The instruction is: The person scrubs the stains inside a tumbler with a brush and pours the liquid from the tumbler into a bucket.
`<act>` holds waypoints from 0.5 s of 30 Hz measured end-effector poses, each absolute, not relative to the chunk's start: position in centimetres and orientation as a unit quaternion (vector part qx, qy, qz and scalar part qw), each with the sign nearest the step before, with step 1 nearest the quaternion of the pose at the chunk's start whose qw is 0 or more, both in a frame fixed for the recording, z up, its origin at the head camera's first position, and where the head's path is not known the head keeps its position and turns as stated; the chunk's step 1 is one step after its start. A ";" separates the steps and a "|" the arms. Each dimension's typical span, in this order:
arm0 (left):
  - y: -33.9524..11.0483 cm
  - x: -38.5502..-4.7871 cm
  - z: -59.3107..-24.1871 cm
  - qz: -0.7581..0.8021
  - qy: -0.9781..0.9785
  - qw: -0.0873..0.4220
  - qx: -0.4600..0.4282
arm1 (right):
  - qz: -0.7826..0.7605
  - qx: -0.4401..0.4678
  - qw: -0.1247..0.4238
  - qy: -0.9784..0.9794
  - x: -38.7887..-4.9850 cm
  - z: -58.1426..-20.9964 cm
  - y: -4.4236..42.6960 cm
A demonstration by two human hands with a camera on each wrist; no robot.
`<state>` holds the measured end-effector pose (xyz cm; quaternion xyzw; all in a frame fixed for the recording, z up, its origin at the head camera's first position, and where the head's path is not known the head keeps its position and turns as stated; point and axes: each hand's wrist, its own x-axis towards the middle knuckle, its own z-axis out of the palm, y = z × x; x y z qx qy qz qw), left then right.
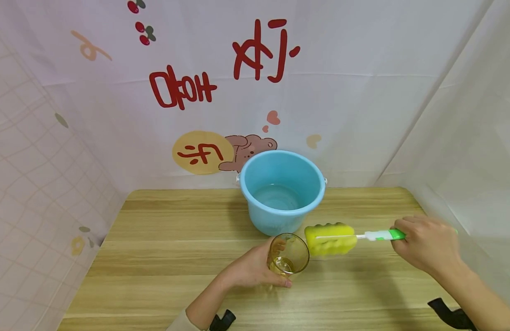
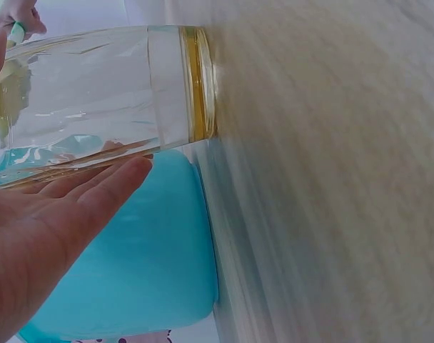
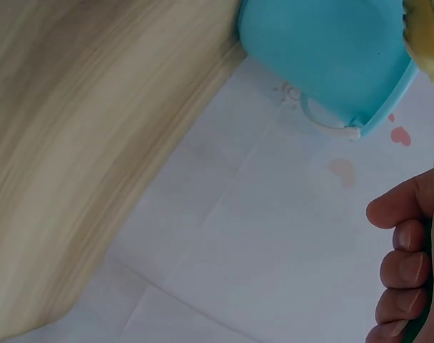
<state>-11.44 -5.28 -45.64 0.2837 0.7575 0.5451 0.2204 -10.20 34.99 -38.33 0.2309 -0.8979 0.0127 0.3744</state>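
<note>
Front of bucket (image 1: 272,221): left hand (image 1: 255,266) grips glass (image 1: 292,255); right hand (image 1: 426,241) grips sponge brush (image 1: 343,239), head outside glass; scrubbing progress unclear.

The right hand (image 1: 426,243) covers part of the green grip (image 1: 397,234) of the sponge brush (image 1: 376,236); in its wrist view, the yellow sponge head (image 3: 425,36) ahead of it is cut off. In the left wrist view, the drinking glass (image 2: 96,86) in the left hand (image 2: 49,239) loses its mouth to the edge, and the surface (image 2: 331,179) beyond is blurred.
</note>
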 end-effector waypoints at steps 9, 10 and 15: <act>-5.2 -11.4 -45.5 0.542 0.760 0.230 0.275 | 0.051 0.184 0.352 -0.916 -9.6 -39.8 36.6; -5.3 -11.4 -45.5 0.542 0.760 0.231 0.275 | 0.052 0.180 0.352 -0.917 -9.6 -39.9 36.7; -5.3 -11.4 -45.3 0.542 0.760 0.230 0.276 | 0.061 0.160 0.349 -0.921 -9.5 -40.9 37.5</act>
